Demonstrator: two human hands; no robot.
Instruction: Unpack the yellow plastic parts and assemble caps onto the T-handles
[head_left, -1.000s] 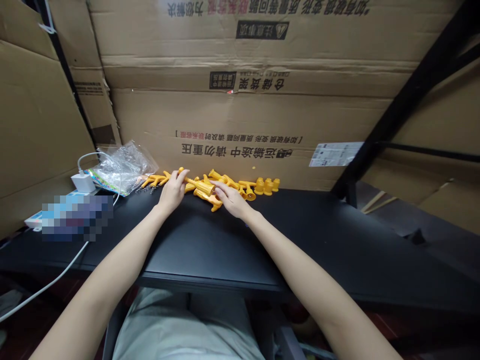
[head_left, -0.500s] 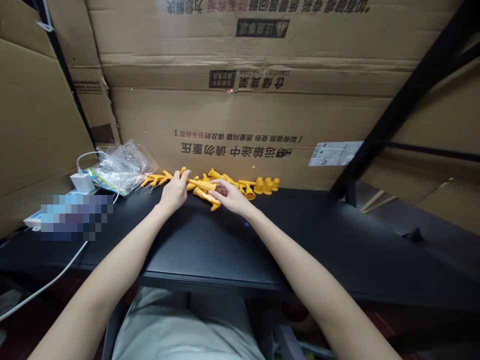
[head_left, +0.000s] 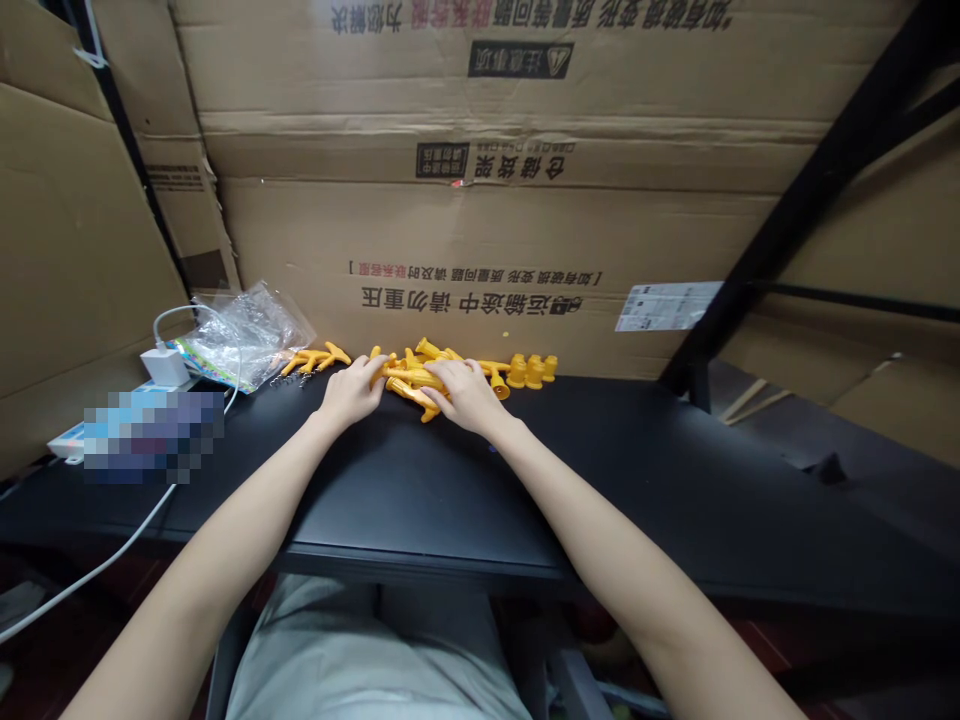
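A heap of small yellow plastic parts (head_left: 420,380) lies at the far edge of the black table (head_left: 420,500), against a cardboard wall. My left hand (head_left: 349,392) rests at the heap's left side, its fingertips pinched on a yellow part. At the heap's right side my right hand (head_left: 466,394) has its fingers curled over the same cluster of yellow parts. A few yellow claw-shaped parts (head_left: 315,358) lie apart to the left. Short yellow caps (head_left: 531,370) stand in a row to the right.
A crumpled clear plastic bag (head_left: 244,332) and a white charger (head_left: 166,366) with its cable lie at the left. Cardboard sheets (head_left: 525,200) wall in the back and left. A black metal frame post (head_left: 787,220) slants down at the right.
Both hands have closed in on the heap. My left hand has shifted right and down from the raised part, and my right hand's fingers now cover the parts.
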